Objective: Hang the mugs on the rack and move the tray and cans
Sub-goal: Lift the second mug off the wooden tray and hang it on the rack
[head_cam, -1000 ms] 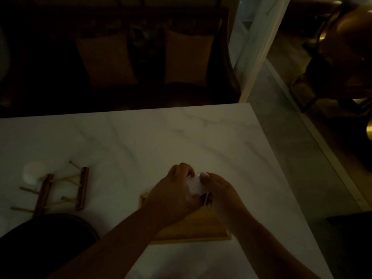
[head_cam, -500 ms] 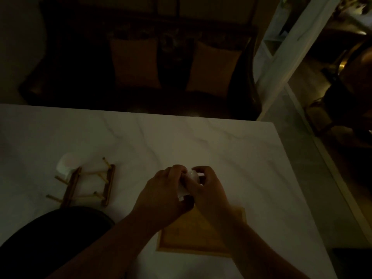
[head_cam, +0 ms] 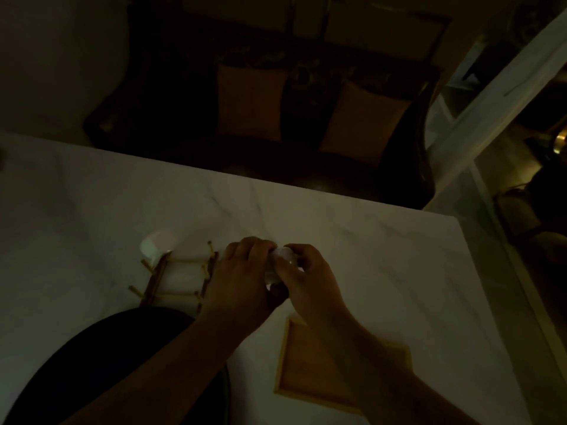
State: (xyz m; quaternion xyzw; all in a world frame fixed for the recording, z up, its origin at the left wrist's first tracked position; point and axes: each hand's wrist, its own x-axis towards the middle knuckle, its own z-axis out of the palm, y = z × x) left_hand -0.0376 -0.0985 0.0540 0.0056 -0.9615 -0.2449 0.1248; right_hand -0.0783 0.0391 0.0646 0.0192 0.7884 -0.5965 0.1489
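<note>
In dim light a small white mug sits between both hands above the marble table, only a narrow strip of its pale surface showing. The left hand wraps its left side with the fingers curled over the top, and the right hand closes on it from the right, fingertips pressed against its upper part, so the mug is pinched between the two; how its handle lies cannot be told. Just left of the left hand, partly covered by it, stands the wooden rack, two dark rails joined by lighter crossbars with short pegs sticking out to the sides. A second white mug sits at the rack's far left corner, touching or hanging on a peg there, which of the two cannot be told. Near and to the right, under the right forearm, lies a shallow wooden tray with a raised rim; the part of its floor that shows is bare, the rest is hidden by the arm. A dark rounded shape fills the near left corner, overlapping the table's near edge. Beyond the table's far edge is a dark bench with two orange cushions.
</note>
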